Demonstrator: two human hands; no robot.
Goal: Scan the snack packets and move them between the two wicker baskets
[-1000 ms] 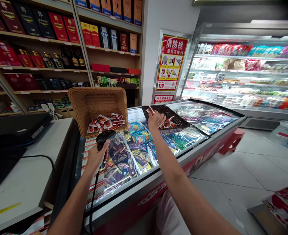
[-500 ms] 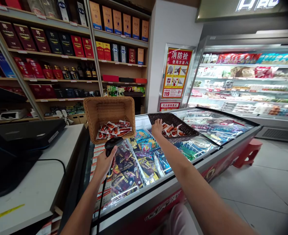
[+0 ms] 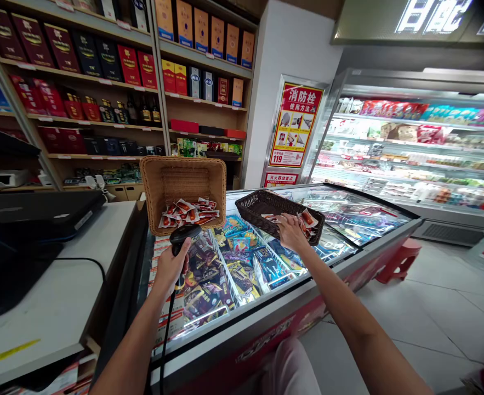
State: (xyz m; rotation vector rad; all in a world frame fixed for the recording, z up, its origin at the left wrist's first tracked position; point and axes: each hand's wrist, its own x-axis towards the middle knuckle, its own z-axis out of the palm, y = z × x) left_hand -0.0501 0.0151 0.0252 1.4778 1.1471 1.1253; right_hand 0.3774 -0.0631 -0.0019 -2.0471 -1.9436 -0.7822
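Observation:
My left hand (image 3: 171,267) is wrapped round the handle of a black barcode scanner (image 3: 184,235), whose cable hangs down past my wrist. Just beyond the scanner, a tan wicker basket (image 3: 183,178) leans with its opening toward me and holds several packaged sausages (image 3: 187,211). My right hand (image 3: 293,233) reaches over the near rim of a dark brown woven basket (image 3: 258,204). More wrapped sausages (image 3: 308,218) lie in that basket on both sides of my fingers. My right fingertips are too small and partly hidden to show whether they grip a packet.
Both baskets rest on the glass top of a chest freezer (image 3: 237,312) full of packaged goods. To the left is a white counter (image 3: 56,269) with black equipment. A red stool (image 3: 400,260) stands beyond the freezer's right side. Shelves of boxes and a lit refrigerated display (image 3: 410,137) line the back.
My right hand has moved from the dark basket's left end to the sausages inside it. My left hand keeps its hold on the scanner. The view has shifted slightly.

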